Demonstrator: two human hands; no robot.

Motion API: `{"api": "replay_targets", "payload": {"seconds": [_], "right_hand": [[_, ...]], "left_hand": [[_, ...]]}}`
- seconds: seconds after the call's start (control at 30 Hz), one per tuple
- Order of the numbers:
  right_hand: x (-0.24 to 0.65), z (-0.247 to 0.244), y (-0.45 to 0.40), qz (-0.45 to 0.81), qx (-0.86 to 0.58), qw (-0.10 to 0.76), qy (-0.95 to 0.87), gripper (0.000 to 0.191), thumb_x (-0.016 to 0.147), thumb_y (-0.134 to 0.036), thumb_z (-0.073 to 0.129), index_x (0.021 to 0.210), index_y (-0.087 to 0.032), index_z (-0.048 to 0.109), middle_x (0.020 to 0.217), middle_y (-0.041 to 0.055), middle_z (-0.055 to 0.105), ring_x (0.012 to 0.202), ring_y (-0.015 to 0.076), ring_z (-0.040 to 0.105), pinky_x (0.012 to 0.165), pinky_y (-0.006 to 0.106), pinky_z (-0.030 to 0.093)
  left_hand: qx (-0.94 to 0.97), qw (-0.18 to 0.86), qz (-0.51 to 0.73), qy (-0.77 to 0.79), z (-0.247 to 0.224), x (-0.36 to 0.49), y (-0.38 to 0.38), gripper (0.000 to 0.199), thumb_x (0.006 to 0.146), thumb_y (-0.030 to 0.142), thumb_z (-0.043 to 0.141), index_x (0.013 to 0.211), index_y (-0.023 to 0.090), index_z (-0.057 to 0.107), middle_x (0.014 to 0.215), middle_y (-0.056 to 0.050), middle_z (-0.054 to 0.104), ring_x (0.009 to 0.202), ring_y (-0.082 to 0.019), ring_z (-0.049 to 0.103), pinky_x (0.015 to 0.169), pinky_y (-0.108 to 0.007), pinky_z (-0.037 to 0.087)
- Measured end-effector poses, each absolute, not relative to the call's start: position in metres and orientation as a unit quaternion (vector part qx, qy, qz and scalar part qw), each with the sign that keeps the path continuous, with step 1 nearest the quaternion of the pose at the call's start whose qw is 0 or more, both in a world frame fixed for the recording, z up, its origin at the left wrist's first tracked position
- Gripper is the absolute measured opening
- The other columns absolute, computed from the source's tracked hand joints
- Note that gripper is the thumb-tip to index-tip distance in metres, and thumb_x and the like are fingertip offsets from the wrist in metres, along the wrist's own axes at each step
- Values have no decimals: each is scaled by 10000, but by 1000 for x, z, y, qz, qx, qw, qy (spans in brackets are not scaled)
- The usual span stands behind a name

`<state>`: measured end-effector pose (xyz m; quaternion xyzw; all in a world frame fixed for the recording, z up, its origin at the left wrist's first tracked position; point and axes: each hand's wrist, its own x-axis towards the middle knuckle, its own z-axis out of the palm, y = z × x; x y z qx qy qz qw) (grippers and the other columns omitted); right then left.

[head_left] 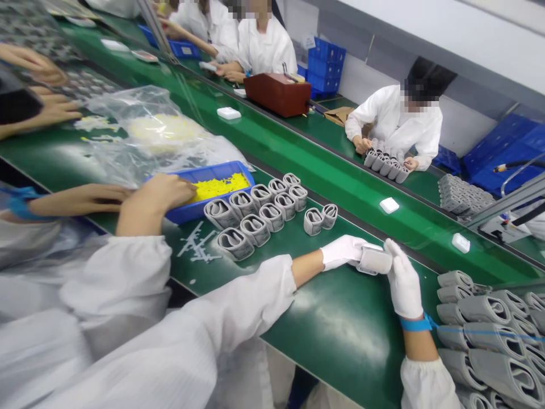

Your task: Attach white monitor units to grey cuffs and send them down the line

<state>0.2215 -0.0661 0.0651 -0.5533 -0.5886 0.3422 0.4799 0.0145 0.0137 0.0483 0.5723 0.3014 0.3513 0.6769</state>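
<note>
My left hand (344,252), in a white glove, is closed on the left end of a rolled grey cuff (374,260) with a pale, smooth outer face. It is held above the green table. At the cuff's right end is my right hand (404,279), also gloved, with a blue band at the wrist. Its fingers are stretched out and lie close against that end; whether they press on it I cannot tell. Two rolled grey cuffs (313,221) stand on the table beyond my left hand, and a larger group of cuffs (256,229) is farther left.
Stacked grey cuffs (485,309) crowd the right side. A co-worker's hand (162,193) reaches into a blue tray (187,213) of yellow pieces at left, near white strips (198,245). A green conveyor (340,187) carrying white units (389,205) runs behind; co-workers sit across it.
</note>
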Motion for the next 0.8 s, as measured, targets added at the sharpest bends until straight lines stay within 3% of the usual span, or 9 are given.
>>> {"api": "replay_targets", "payload": {"seconds": [0.1,0.23,0.33,0.43,0.53,0.63,0.7,0.8], "right_hand": [[226,63,-63,384,-552,459,-580,591,981,-566,670,1427,-181,715,1538,137,647,1406,346,627,1165,491,549],[228,54,-59,435,-570,443,-538,628,935,-570,715,1457,-223,694,1496,104,687,1354,341,668,1104,491,596],[232,46,-57,421,-566,420,-571,738,787,-498,881,1446,-215,704,1441,116,724,1315,358,697,1159,507,553],[237,39,-56,355,-563,381,-642,675,762,-469,896,1367,-203,759,1432,115,728,1324,358,694,1225,522,490],[241,35,-55,316,-558,375,-669,580,841,-479,824,1363,-233,762,1439,90,726,1330,332,694,1235,521,479],[244,33,-52,312,-559,380,-667,565,849,-483,817,1352,-230,770,1417,92,740,1312,340,704,1212,530,500],[245,30,-46,324,-566,380,-656,577,812,-464,853,1333,-226,783,1397,100,750,1303,352,707,1198,533,509],[245,22,-33,354,-585,409,-605,559,696,-422,924,1203,-200,841,1289,123,800,1227,375,740,1169,538,528]], "left_hand": [[582,660,352,319,56,9,11,455,671,379,948,1047,154,824,964,-88,799,990,-281,735,918,-386,584],[594,647,339,338,64,6,5,295,803,460,887,1034,290,816,942,33,797,1105,-241,718,971,-369,567],[596,644,332,347,72,3,-2,287,926,501,777,1027,234,804,1008,6,796,1106,-238,725,985,-384,578],[591,642,342,348,84,-21,-7,356,954,505,725,1004,158,788,1065,-49,803,1092,-232,739,966,-337,571],[574,630,384,356,95,-70,-8,384,981,531,574,987,204,774,934,21,805,1120,-149,744,900,-208,524],[531,618,466,345,97,-109,-8,454,962,619,453,1007,286,758,808,78,763,1083,-121,758,818,-149,538],[502,632,484,337,91,-105,-11,453,964,646,459,1053,316,755,831,80,757,1064,-127,756,807,-150,558],[489,675,441,333,78,-60,-15,403,1030,563,563,1174,230,737,1068,1,765,1070,-179,733,897,-268,605]]}}
